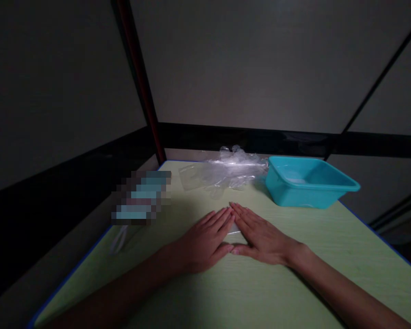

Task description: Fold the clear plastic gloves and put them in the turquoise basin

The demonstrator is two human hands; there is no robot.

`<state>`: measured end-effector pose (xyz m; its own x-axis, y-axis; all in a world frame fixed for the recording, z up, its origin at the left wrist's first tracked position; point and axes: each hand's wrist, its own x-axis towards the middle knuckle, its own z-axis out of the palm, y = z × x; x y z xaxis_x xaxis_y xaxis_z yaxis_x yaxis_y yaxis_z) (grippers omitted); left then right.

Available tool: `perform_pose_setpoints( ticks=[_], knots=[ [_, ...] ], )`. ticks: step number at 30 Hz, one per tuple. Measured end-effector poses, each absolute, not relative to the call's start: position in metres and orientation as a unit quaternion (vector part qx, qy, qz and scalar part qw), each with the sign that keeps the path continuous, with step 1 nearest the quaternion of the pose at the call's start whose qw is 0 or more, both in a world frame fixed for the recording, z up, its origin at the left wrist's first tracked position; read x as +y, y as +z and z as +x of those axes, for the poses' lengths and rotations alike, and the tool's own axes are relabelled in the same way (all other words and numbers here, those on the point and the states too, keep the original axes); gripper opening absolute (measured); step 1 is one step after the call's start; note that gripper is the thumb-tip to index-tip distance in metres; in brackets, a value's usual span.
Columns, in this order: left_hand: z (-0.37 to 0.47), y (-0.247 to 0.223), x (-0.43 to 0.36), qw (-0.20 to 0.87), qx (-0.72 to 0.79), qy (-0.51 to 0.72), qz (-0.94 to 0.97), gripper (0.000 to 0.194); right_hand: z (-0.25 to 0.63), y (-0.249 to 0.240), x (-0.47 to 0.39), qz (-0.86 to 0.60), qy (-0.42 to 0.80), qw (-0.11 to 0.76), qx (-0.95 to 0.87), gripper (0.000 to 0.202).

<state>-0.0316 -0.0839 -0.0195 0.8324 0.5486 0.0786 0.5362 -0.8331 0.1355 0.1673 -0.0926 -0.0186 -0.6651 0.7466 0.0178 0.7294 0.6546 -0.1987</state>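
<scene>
My left hand (207, 241) and my right hand (263, 238) lie palm down near the middle of the table, fingers stretched out. Their fingertips meet at the far end and their thumbs nearly touch, framing a small triangular gap. Inside that gap shows a bit of thin, pale, see-through sheet (235, 228); the rest of it is hidden under the hands, and its kind cannot be made out. Just beyond the fingers, a loose pile of clear plastic gloves (231, 170) lies spread out at the back.
A turquoise plastic basin (304, 195) stands at the back right. On the left rests a pixelated flat object (142, 197), with a pale strap (119, 240) below it. The light green table (246, 292) has a blue edge and meets walls behind and at left.
</scene>
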Motion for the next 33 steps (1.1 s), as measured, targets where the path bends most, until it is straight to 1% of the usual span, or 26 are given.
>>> perform_pose_setpoints(
  ticks=[10, 15, 22, 27, 33],
  knots=[
    [-0.043, -0.008, -0.075, 0.088, 0.219, 0.008, 0.972, 0.059, 0.169, -0.017, -0.092, -0.403, 0.087, 0.036, -0.910, 0.083],
    [-0.049, -0.004, -0.070, 0.116, 0.197, 0.032, 0.973, 0.057, 0.173, -0.017, -0.090, -0.402, 0.086, 0.022, -0.911, 0.080],
    [-0.052, -0.005, -0.068, 0.151, 0.203, 0.053, 0.966, 0.059, 0.179, -0.018, -0.089, -0.406, 0.081, 0.026, -0.910, 0.078],
    [-0.053, -0.005, -0.067, 0.139, 0.205, 0.066, 0.967, 0.057, 0.183, -0.017, -0.087, -0.406, 0.075, 0.017, -0.911, 0.081],
    [-0.048, -0.007, -0.067, 0.100, 0.212, 0.083, 0.968, 0.062, 0.180, -0.017, -0.087, -0.393, 0.055, 0.070, -0.915, 0.080]
  ],
)
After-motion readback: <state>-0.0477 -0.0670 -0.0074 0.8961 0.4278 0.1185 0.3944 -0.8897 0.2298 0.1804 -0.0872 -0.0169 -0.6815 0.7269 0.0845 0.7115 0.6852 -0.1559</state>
